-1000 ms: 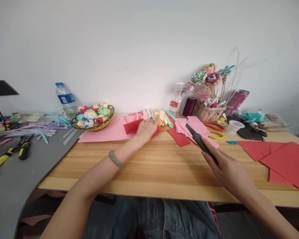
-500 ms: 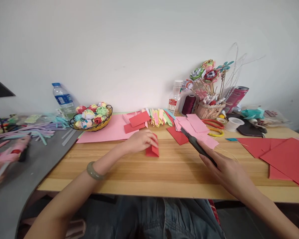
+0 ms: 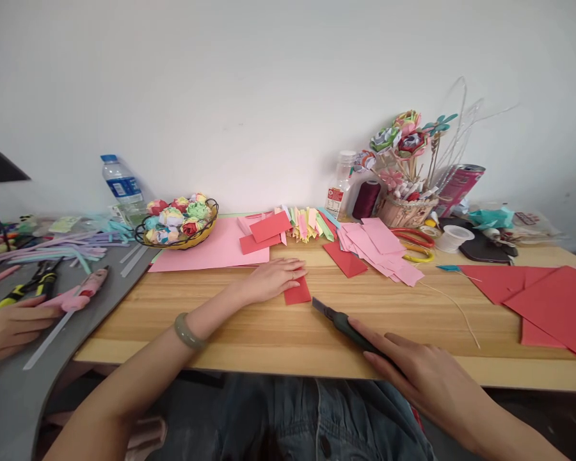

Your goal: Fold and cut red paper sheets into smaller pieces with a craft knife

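Note:
My left hand (image 3: 279, 279) lies flat with its fingers stretched over a small folded red paper (image 3: 298, 293), pressing it on the wooden table (image 3: 249, 333). The near part of that paper shows below the fingers; the rest is hidden. In my right hand (image 3: 427, 368) is a dark utility knife (image 3: 348, 326), its blade out and pointing at the paper's lower right corner, slightly apart from it. Behind my left hand, more red paper pieces (image 3: 270, 227) rest on a pink sheet (image 3: 211, 250). Beyond the knife are a red piece (image 3: 344, 258) and loose pink slips (image 3: 381, 246).
At left, another person's hand (image 3: 22, 326) holds a pink glue gun (image 3: 79, 298) beside pliers (image 3: 41, 282). A basket of paper flowers (image 3: 196, 241), a water bottle (image 3: 120, 182), a purple thread spool (image 3: 365, 200) and scissors (image 3: 415, 240) stand or lie behind. Large red sheets (image 3: 552, 301) lie right.
My left hand has gone from curled over the red paper to flat on it; the paper is now pressed flat. The knife has come left and nearer. The other person's glue gun has moved right.

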A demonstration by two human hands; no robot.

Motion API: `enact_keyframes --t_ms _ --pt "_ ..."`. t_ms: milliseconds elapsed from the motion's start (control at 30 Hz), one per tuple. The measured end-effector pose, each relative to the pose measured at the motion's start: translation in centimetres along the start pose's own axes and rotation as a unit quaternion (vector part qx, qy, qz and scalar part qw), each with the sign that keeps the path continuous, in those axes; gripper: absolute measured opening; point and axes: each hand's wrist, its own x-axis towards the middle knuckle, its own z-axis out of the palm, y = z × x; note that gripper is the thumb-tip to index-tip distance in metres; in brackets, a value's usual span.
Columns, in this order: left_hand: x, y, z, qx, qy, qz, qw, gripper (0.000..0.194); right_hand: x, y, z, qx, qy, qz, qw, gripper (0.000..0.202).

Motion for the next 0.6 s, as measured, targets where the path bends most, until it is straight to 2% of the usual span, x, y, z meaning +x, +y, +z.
enact_keyframes --t_ms 100,267,600 --pt "-0.3 0.1 0.3 -0.019 -0.009 -0.009 1.000 0.042 0.0 -0.4 0.0 0.013 -0.058 -0.031 0.998 0.043" --pt "-0.5 -0.1 0.7 -0.039 -0.004 -0.008 0.999 0.046 0.4 -0.4 0.1 -0.050 -0.085 -0.050 0.994 0.044" --pt "-0.6 -0.1 1.1 -0.048 -0.016 -0.030 0.998 0.047 1.2 -1.2 0.6 -0.136 -0.046 -0.069 0.987 0.043"
